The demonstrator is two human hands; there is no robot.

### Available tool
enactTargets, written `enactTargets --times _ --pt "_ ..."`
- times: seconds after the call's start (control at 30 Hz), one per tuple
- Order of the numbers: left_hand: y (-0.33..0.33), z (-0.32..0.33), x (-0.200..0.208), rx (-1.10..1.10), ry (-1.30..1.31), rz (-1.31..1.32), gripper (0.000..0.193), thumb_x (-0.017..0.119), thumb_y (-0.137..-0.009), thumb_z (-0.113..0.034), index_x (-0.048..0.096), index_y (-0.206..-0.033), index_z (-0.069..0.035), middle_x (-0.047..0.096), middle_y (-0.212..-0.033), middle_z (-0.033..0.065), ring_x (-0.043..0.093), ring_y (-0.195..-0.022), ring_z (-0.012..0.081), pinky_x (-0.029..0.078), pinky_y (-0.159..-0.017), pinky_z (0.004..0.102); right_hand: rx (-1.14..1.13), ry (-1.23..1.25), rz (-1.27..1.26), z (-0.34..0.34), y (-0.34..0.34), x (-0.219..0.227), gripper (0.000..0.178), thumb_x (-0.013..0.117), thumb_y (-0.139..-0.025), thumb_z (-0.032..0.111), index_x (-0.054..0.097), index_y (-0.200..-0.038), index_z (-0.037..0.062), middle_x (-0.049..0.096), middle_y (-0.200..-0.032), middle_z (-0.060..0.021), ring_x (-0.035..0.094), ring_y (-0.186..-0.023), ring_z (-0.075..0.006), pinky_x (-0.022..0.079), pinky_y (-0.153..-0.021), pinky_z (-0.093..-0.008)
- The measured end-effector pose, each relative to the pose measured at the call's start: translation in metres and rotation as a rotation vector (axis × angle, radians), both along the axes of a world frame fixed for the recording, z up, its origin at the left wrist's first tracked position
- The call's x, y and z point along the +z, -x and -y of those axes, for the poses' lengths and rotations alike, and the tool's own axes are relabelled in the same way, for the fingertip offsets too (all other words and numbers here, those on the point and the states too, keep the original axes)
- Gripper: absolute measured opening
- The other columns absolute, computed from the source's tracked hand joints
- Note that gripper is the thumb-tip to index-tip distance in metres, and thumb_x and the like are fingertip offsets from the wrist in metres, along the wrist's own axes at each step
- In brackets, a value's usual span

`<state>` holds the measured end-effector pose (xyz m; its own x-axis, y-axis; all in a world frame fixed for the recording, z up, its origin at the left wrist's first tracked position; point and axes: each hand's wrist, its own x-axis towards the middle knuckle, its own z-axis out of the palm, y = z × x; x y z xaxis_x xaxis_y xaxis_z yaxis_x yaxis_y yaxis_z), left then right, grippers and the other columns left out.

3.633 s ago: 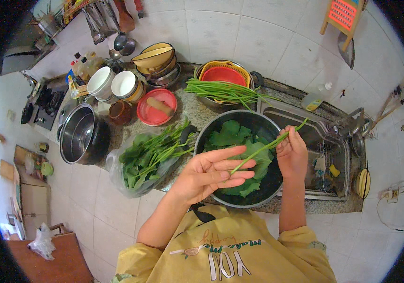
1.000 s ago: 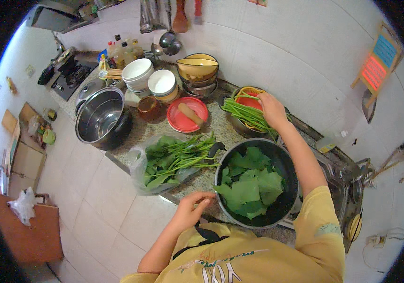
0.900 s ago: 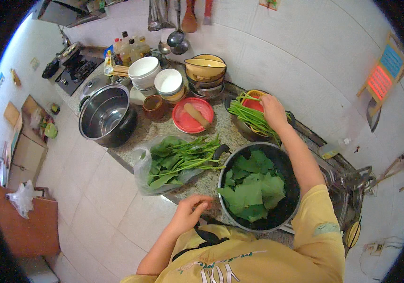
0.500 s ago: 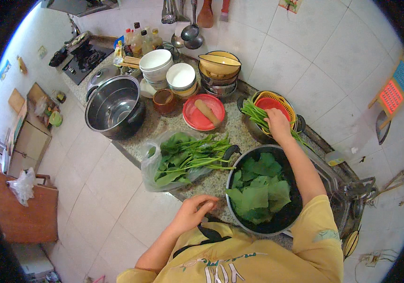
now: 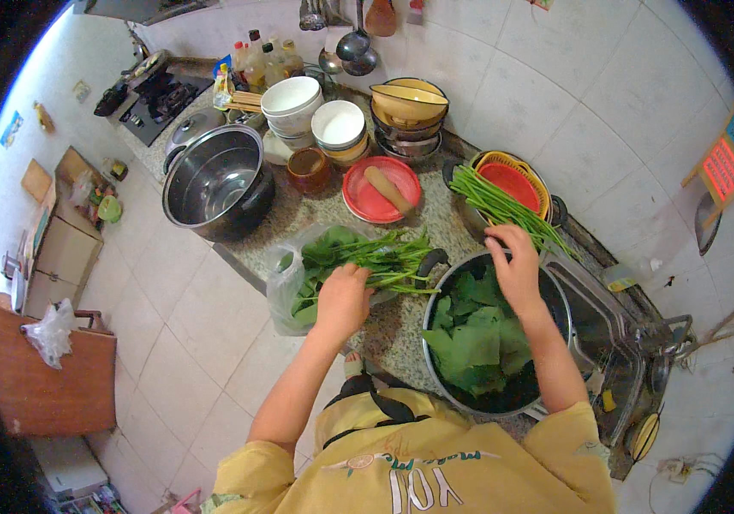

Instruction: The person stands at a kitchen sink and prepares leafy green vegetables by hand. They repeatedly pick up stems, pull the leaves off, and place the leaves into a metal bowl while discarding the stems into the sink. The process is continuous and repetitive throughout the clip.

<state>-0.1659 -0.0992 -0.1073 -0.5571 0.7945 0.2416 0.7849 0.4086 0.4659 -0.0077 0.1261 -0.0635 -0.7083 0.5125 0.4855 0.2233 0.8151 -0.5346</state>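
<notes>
A: Where are the leafy greens (image 5: 384, 251) lying?
B: In an open, clear plastic bag (image 5: 281, 295) on the speckled counter (image 5: 394, 343), their long stems spilling rightward, toward the dark pot (image 5: 523, 398).
A: Left hand?
B: The left hand (image 5: 343, 300) is reaching over the greens, back of the hand upward, fingers bending down among the stems. The fingertips are hiding, so I cannot tell whether they are pinching a stem.
A: And the right?
B: The right hand (image 5: 514, 270) is hovering over the far rim of the dark pot, fingers loosely curving, thumb standing apart from the forefinger.
A: What is the dark pot holding?
B: Broad green leaves (image 5: 474, 343), overlapping in a loose heap.
A: Just beyond the right hand?
B: A bundle of bare green stems (image 5: 504, 207) is resting slantwise across a second pot, beside a yellow basket (image 5: 540, 180) and a red basket (image 5: 508, 182) that are nesting there.
A: Farther out?
B: A brown stick-like piece (image 5: 387, 190) is lying on a red plate (image 5: 363, 204). A brown cup (image 5: 308, 171) is standing left of it, white bowls (image 5: 292, 107) are stacking up behind, and a deep steel pot (image 5: 217, 184) is sitting at far left. The metal sink (image 5: 620, 355) is flanking the dark pot on the right.
</notes>
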Motion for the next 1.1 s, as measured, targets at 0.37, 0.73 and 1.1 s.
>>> enactTargets --times 0.37,0.73,1.1 --pt "0.001 -0.008 0.035 -0.059 -0.253 0.201 0.01 0.052 -0.076 -0.002 0.054 -0.085 -0.004 0.051 -0.084 0.0139 0.054 -0.077 0.0321 0.042 -0.063 0.0391 0.097 0.739 0.049 0.066 -0.046 -0.002 0.017 0.056 -0.079 0.01 0.062 -0.094 0.0027 0.06 -0.082 -0.008 0.059 -0.074 -0.0146 0.047 -0.067 -0.0258" --pt "-0.042 -0.01 0.076 -0.31 -0.42 0.174 0.02 0.058 -0.07 0.004 0.058 -0.089 -0.005 0.051 -0.08 0.0107 0.054 -0.069 0.0273 0.043 -0.059 0.033 0.17 0.969 -0.398 0.104 -0.023 0.046 0.015 0.058 -0.078 -0.002 0.06 -0.093 -0.0026 0.058 -0.086 -0.0071 0.06 -0.07 -0.0123 0.05 -0.064 -0.0223" --pt "-0.049 -0.013 0.091 -0.327 -0.468 -0.002 0.022 0.062 -0.064 0.003 0.06 -0.084 -0.005 0.052 -0.076 0.009 0.053 -0.066 0.0249 0.042 -0.055 0.0329 0.068 0.18 0.046 0.081 -0.074 0.062 0.016 0.059 -0.075 0.001 0.06 -0.091 0.001 0.057 -0.077 -0.0091 0.056 -0.063 -0.0169 0.045 -0.057 -0.0259"
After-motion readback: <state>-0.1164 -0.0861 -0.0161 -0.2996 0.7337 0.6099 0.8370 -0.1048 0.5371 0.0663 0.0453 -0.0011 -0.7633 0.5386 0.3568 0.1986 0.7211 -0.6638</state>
